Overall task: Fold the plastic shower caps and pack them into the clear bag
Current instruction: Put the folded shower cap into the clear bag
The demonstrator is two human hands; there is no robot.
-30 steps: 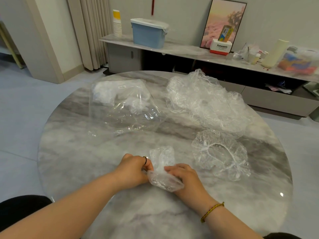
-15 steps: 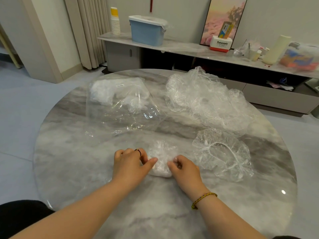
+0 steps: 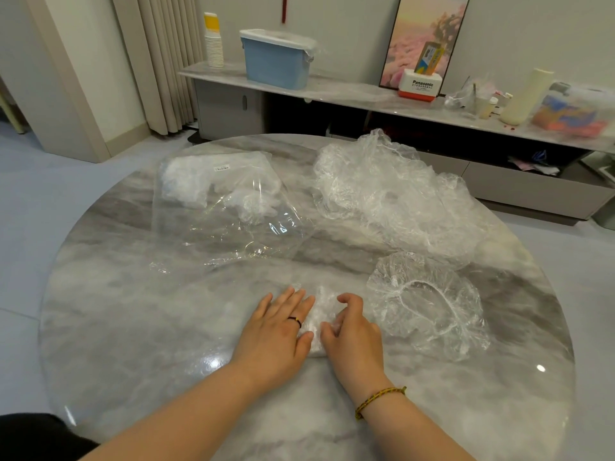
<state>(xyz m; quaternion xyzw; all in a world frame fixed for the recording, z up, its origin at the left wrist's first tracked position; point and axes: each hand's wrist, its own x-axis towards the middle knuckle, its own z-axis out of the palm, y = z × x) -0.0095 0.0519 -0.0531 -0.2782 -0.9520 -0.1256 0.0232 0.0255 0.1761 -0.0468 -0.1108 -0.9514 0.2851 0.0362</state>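
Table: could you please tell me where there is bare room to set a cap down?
Bare table: left of the left hand, from the bag to the near rim. Crowded on the right: cap pile and open cap beside the right hand.

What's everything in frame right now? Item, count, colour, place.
table: 1, grey-white marble, round, centre
bag: 1, clear, table far left, white plastic inside
cap pile: 1, clear, table far right
open cap: 1, clear, just right of the hands
folded cap: 1, clear, between and under the hands
bin: 1, blue with white lid, shelf behind
cups: 1 stack, white with yellow top, shelf's left end
picture: 1, pink, leaning on wall
box: 1, white and red, shelf, before picture
left hand: flat, presses folded cap, dark ring
right hand: fingers curled on folded cap, braided bracelet
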